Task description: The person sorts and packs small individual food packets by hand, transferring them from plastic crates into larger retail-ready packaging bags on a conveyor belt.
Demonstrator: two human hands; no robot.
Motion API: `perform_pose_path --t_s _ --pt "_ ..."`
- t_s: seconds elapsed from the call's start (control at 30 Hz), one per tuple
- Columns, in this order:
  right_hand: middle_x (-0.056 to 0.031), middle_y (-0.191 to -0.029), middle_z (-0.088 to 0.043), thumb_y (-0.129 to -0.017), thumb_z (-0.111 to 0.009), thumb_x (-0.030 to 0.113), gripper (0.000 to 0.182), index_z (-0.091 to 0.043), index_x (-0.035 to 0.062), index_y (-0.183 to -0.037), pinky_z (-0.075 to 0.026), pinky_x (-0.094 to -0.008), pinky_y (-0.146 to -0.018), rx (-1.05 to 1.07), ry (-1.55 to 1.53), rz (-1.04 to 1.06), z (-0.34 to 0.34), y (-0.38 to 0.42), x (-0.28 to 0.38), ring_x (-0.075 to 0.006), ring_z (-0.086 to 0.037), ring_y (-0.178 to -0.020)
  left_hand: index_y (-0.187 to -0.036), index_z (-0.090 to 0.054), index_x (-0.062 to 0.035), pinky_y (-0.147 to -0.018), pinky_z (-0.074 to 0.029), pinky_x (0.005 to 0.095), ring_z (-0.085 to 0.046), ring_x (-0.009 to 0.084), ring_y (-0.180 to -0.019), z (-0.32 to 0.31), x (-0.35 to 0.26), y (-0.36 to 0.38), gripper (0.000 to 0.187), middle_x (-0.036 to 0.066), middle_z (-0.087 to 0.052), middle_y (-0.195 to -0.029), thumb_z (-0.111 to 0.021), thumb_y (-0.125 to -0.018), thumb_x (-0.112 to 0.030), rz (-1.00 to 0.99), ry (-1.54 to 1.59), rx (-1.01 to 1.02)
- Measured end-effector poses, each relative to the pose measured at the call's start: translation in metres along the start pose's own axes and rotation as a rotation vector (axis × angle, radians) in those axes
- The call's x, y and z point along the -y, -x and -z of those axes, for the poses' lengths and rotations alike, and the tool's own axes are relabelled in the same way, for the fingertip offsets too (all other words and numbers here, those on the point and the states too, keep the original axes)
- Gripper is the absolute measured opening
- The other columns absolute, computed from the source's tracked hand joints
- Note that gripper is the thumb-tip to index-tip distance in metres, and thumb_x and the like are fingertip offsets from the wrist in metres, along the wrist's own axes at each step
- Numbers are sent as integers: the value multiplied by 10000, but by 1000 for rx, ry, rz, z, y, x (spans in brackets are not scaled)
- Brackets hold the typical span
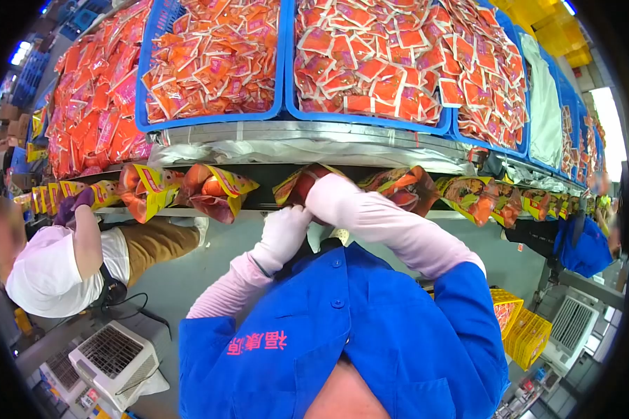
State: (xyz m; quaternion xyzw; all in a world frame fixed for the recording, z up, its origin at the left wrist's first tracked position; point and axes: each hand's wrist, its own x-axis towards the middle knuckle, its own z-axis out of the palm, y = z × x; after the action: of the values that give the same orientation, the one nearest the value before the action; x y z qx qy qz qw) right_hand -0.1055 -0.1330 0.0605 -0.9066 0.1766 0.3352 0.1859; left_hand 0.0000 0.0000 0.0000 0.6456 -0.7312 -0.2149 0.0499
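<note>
Centre of the frame: our gloved right hand (332, 199) partly covers a yellow-and-red pouch (293, 187), our left hand (284, 234) at its lower edge; we cannot tell whether either grips.

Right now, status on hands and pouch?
Left hand and right hand together at yellow-edged pouch. Grip partly hidden. Neighbouring pouches close on both sides.

The hands are white-gloved, left (286, 234) and right (332, 197), below pale pink sleeves (223, 293), the left one finely ribbed. The blue shirt (398, 307) bears pinkish-red lettering (258, 341). Pouches (143, 188) patterned in yellow, red and orange line the dark belt (267, 183). Beyond its far edge, blue crates (284, 84) hold red-orange sachets (370, 63), many with white borders. One co-worker's gloves (75, 204) are purple.
</note>
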Motion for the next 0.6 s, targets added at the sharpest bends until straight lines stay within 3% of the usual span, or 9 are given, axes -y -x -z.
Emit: perform_pose_path --t_s 0.1,0.17,0.2,0.23,0.3,0.4,0.5,0.53,0.6 --pt "-66 -944 -726 -808 -685 254 176 -727 140 -935 -548 -384 -778 186 -161 -149 -117 -91 -20 -256 -702 -887 -879 -623 -108 -657 -526 418 -658 303 -749 3 -9 20 60 88 -637 -790 -635 -844 -156 -36 265 -164" --pt "-92 -948 -722 -811 -685 311 236 -713 124 -953 -542 -391 -792 38 61 214 -44 -62 -6 -271 -701 -927 -863 -610 -111 -641 -518 421 -652 303 -738 23 16 20 37 89 -625 -781 -622 -843 -138 -12 394 -200" --pt "-105 -927 -715 -789 -694 368 295 -714 128 -958 -543 -401 -788 -457 -126 13 -62 -83 0 -275 -696 -950 -857 -600 -113 -634 -510 423 -653 307 -753 31 31 14 29 91 -625 -786 -614 -835 -125 22 419 -227" --pt "-133 -963 -726 -800 -698 404 359 -699 115 -1012 -551 -428 -797 -544 -22 -130 -87 -119 2 -286 -708 -923 -858 -599 -112 -634 -512 424 -655 311 -764 32 43 13 43 91 -631 -791 -620 -827 -133 63 405 -159" --pt "-136 -1017 -731 -783 -719 370 363 -691 118 -1043 -555 -425 -808 31 -158 -38 -76 -123 5 -284 -706 -938 -854 -604 -113 -645 -519 419 -662 312 -773 31 56 15 49 90 -647 -811 -632 -827 -143 38 304 -105" --pt "-120 -998 -734 -785 -709 367 313 -737 165 -1022 -535 -434 -852 -16 -247 129 -76 -144 5 -298 -697 -955 -891 -630 -113 -657 -522 414 -666 321 -789 43 86 23 90 96 -663 -848 -658 -812 -146 40 366 -118" --pt "-145 -996 -725 -818 -665 255 287 -734 113 -1058 -543 -432 -848 -215 -390 -165 95 -26 -21 -318 -691 -936 -1053 -671 -134 -647 -521 400 -646 310 -737 80 102 28 254 103 -629 -780 -643 -806 -85 96 379 -177" --pt "-170 -896 -714 -806 -653 319 262 -754 109 -926 -549 -460 -802 -666 -435 -214 88 -19 -55 -354 -693 -842 -1115 -669 -122 -630 -512 371 -623 267 -674 92 103 30 306 95 -607 -741 -634 -819 -53 188 480 -156" --pt "-137 -1085 -709 -748 -754 235 448 -694 167 -1187 -537 -424 -922 -514 -141 -566 59 -41 -162 -309 -673 -1051 -1214 -648 -56 -589 -470 286 -529 115 -564 120 98 29 356 53 -552 -668 -606 -868 19 419 850 -62"
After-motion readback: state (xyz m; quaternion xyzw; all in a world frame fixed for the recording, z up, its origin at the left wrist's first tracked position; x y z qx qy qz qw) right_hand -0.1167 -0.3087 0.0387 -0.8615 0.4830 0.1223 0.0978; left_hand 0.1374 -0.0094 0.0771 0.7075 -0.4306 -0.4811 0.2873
